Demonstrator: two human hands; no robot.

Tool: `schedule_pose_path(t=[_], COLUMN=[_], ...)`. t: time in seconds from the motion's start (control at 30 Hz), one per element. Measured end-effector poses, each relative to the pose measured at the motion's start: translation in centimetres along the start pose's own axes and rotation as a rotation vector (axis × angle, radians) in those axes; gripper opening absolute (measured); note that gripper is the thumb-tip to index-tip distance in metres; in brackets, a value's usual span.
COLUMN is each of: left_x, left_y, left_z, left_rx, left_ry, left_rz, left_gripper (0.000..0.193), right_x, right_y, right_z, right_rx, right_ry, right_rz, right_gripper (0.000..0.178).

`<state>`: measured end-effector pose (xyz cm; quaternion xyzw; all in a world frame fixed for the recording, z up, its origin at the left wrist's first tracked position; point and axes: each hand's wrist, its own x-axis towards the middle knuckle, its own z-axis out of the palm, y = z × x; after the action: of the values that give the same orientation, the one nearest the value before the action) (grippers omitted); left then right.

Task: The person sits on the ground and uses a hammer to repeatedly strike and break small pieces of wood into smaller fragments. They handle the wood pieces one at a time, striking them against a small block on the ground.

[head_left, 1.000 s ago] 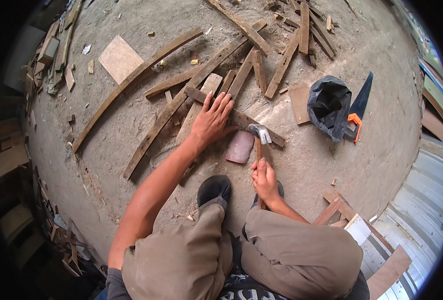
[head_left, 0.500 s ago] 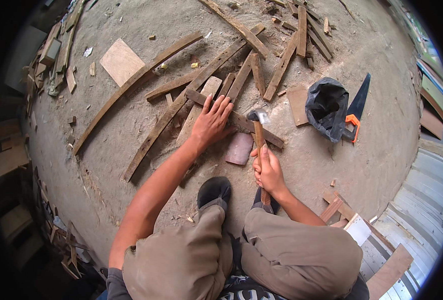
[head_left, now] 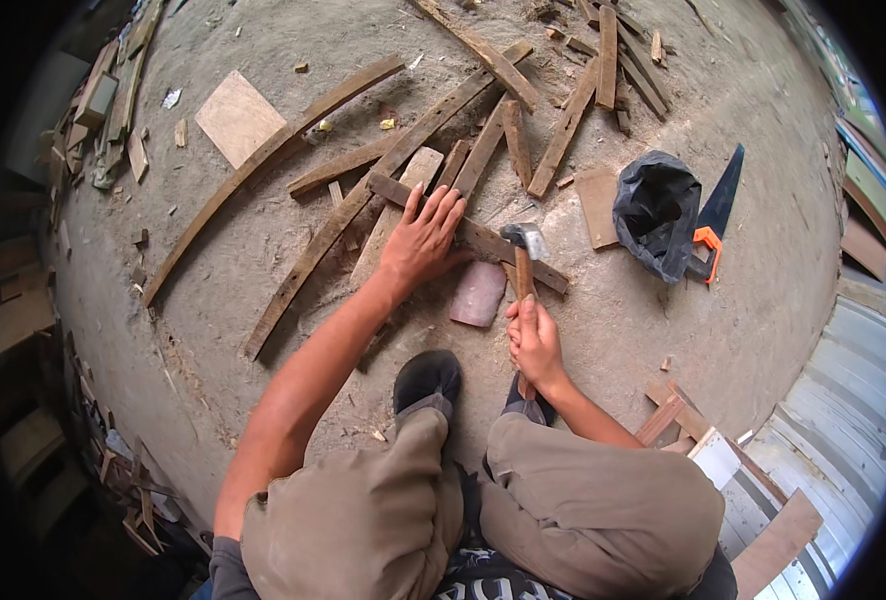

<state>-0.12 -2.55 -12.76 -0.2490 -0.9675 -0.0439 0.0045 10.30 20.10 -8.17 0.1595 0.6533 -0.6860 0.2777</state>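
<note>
The right hand [head_left: 535,342], fingers closed around the hammer [head_left: 524,274], has shifted it toward 12 o'clock, while the left hand [head_left: 423,243], fingers slightly apart, still steadies the wood [head_left: 488,242].

A rough, dusty grey floor [head_left: 763,330] fills the view under soft, even light, with dim wooden shelving or stacked boards [head_left: 25,325] along the shadowy left edge, a pale ribbed metal sheet [head_left: 858,345] at lower right, and coloured panels [head_left: 875,190] at the brighter right edge.
</note>
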Motion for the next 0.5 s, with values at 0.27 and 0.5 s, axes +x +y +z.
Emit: schedule_pose_path(t=[0.27, 0.5], left_x=[-0.2, 0.1], left_y=[0.0, 0.3], left_z=[0.1, -0.5], left_rx=[-0.063, -0.035], left_ry=[0.032, 0.013], left_rz=[-0.019, -0.013], left_gripper=[0.083, 0.082], right_x=[-2.3, -2.0], right_y=[-6.2, -5.4], right_z=[0.8, 0.2], right_rx=[0.232, 0.163], right_ry=[-0.031, -0.131], right_rz=[-0.246, 0.109], right_gripper=[0.044, 0.046])
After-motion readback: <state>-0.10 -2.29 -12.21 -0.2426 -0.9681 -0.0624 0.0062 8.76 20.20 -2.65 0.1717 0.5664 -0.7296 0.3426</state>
